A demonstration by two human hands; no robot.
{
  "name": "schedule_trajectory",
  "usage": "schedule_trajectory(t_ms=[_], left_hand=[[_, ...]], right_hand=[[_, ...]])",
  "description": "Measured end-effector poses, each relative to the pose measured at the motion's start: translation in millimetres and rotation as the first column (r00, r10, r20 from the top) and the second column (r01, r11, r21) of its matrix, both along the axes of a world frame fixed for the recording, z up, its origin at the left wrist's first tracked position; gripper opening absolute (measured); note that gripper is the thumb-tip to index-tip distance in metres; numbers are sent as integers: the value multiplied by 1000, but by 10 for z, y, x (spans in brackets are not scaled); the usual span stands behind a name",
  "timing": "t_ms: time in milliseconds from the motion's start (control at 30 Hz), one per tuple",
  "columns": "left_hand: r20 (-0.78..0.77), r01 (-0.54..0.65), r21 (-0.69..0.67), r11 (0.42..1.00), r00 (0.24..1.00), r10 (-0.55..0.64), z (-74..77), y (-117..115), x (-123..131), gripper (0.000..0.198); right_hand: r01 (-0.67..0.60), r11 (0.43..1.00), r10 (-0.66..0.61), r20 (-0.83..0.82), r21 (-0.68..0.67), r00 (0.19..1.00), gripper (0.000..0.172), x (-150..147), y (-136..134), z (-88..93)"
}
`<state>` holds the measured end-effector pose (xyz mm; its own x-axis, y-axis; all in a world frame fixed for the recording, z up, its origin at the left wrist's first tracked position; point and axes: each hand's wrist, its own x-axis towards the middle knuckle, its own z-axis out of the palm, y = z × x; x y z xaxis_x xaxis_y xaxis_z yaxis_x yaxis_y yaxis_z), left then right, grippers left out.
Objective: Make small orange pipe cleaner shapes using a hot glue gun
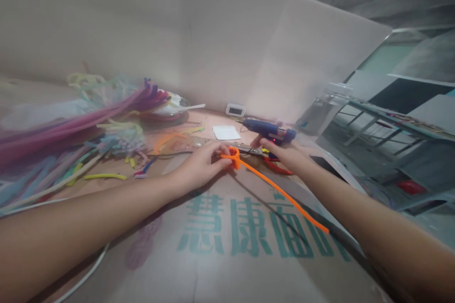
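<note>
My left hand (206, 163) is closed, pinching an orange pipe cleaner (284, 193) between thumb and fingers. One end of the pipe cleaner is bent into a small loop by my fingertips. Its long straight tail slants down to the right, above the printed table covering. My right hand (282, 152) is at the blue hot glue gun (265, 128), with its fingers curled about the handle. The glue gun's nozzle points left, and a small red light glows on it. Part of the handle is hidden by my hand. Red-handled pliers or scissors (276, 166) lie just below.
Bundles of coloured pipe cleaners (88, 109) and cut yellow pieces (104, 176) lie at the left. A small white digital display (235, 110) and a white paper square (226, 132) sit at the back. A dark phone-like object (329, 168) and a clear plastic container (325, 106) are rightward.
</note>
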<state>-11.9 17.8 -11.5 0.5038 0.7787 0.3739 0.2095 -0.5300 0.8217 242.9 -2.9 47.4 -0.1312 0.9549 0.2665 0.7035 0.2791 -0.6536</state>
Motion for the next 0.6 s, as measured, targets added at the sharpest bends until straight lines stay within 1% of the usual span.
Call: schedule_trajectory(t_ms=[100, 167, 233, 300, 400, 433, 500, 600], left_hand=[[43, 2, -80, 997, 999, 1, -7, 3, -3, 9], [92, 18, -149, 989, 996, -4, -16, 16, -4, 12], [124, 25, -208, 978, 992, 1, -27, 31, -4, 15], [130, 15, -234, 972, 991, 16, -39, 42, -6, 17], [86, -24, -202, 979, 995, 42, -51, 43, -19, 17], [60, -40, -179, 983, 997, 51, -52, 41, -25, 17], [5, -65, -120, 991, 998, 67, -48, 36, -40, 15], [-20, -59, -64, 996, 998, 58, -38, 30, -57, 15]], right_hand=[[64, 997, -62, 52, -39, 997, 39, 42, -239, -81], [118, 993, -119, 14, 6, 993, 39, 66, -365, -175], [107, 994, -106, -24, 35, 994, 34, 83, -456, -278], [46, 998, -44, -36, 40, 998, 30, 88, -510, -356], [-46, 997, 48, -32, 70, 998, 28, 73, -542, -388], [-58, 995, 60, -23, 87, 998, 28, 63, -547, -380], [-42, 993, 43, -4, 106, 999, 28, 43, -560, -352], [-1, 997, 1, -10, 80, 1000, 26, 21, -583, -323]])
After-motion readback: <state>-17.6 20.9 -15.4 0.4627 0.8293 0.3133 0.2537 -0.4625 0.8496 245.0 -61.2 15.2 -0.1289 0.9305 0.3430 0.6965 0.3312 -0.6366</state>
